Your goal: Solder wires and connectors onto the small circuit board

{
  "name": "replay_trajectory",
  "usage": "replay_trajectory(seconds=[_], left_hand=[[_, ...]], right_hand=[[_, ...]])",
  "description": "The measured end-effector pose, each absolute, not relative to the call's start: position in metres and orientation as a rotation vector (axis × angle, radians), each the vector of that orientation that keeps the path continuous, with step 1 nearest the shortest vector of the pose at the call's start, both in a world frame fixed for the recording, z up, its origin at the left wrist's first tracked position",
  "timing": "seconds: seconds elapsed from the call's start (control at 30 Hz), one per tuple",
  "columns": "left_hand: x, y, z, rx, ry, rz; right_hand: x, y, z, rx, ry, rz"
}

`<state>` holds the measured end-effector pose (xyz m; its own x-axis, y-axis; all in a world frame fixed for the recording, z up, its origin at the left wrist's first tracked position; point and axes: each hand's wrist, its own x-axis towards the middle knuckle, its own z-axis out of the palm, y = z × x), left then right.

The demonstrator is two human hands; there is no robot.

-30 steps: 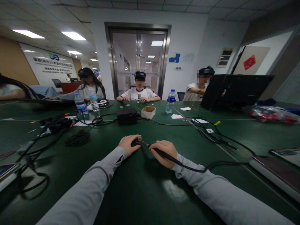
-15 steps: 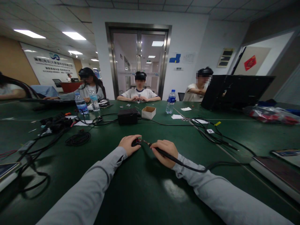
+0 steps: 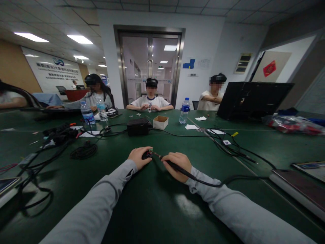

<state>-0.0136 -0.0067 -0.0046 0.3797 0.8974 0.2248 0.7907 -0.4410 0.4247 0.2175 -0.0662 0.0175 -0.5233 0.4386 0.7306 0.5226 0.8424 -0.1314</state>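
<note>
Resting on the green table, my left hand (image 3: 138, 158) is closed around a small dark part with a green circuit board (image 3: 151, 150) and thin red wires at its end. Fingers hide much of that part. My right hand (image 3: 177, 166) grips a soldering iron (image 3: 172, 165) like a pen, its black cord running back along my forearm to the right. The iron's tip points left and lies at or very close to the board; whether they touch I cannot tell.
Beyond my hands stand a black power box (image 3: 137, 126), a small open cardboard box (image 3: 160, 122) and a water bottle (image 3: 184, 111). Tangled cables (image 3: 58, 135) lie left, more cords (image 3: 228, 142) right. A black monitor (image 3: 254, 101) stands at the far right. Several people sit around the table.
The soldering iron and my right hand have shifted slightly left, bringing the tip closer to the board. My left hand keeps its hold. The whole view has shifted a little.
</note>
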Motion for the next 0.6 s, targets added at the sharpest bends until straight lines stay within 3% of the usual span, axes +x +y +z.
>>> replay_trajectory(seconds=[0.37, 0.6], left_hand=[[-0.024, -0.002, -0.016, 2.358, 1.43, 0.741], [-0.111, -0.027, -0.017, 2.322, 1.607, 0.767]], right_hand=[[0.218, -0.065, 0.017, -0.701, -2.148, -0.135], [0.217, -0.065, 0.018, -0.682, -2.139, -0.108]])
